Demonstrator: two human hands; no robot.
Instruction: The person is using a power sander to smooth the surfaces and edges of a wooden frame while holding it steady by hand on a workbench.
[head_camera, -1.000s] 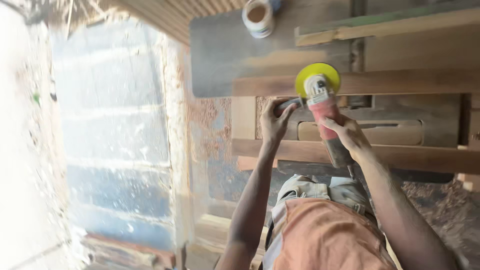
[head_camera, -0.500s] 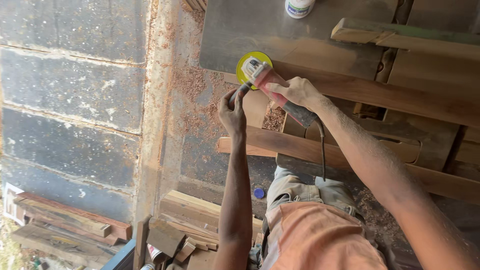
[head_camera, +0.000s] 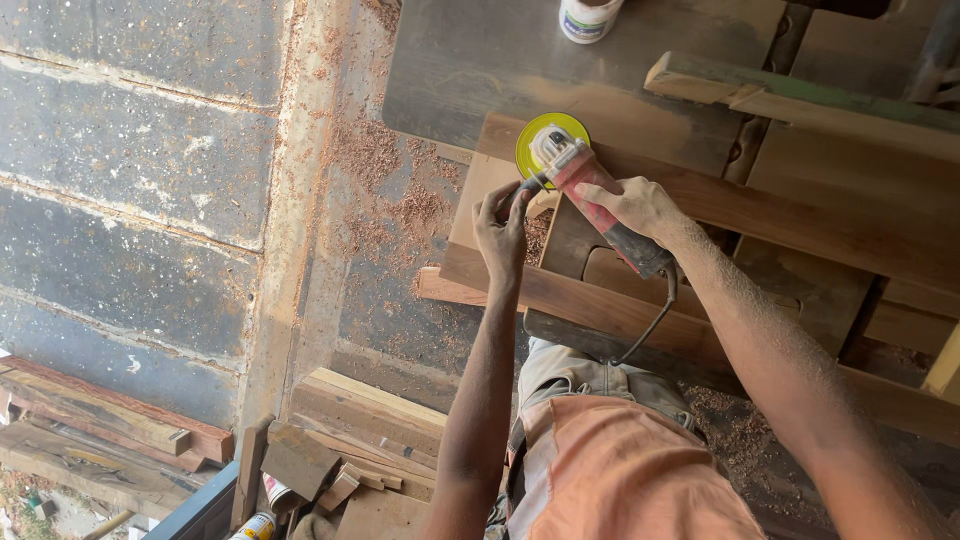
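At the bench edge: my right hand (head_camera: 640, 208) grips the red grinder (head_camera: 590, 195), my left hand (head_camera: 500, 222) closed on its side handle; the yellow disc (head_camera: 535, 140) has shifted left along the wooden frame (head_camera: 760, 215).

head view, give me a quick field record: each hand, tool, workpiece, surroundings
left hand: grips the side handle of the angle grinder
right hand: wraps the grinder's red body
angle grinder: yellow disc laid on the wooden frame
wooden frame: dark planks on a bench
surroundings: wood shavings, white container, stacked offcuts
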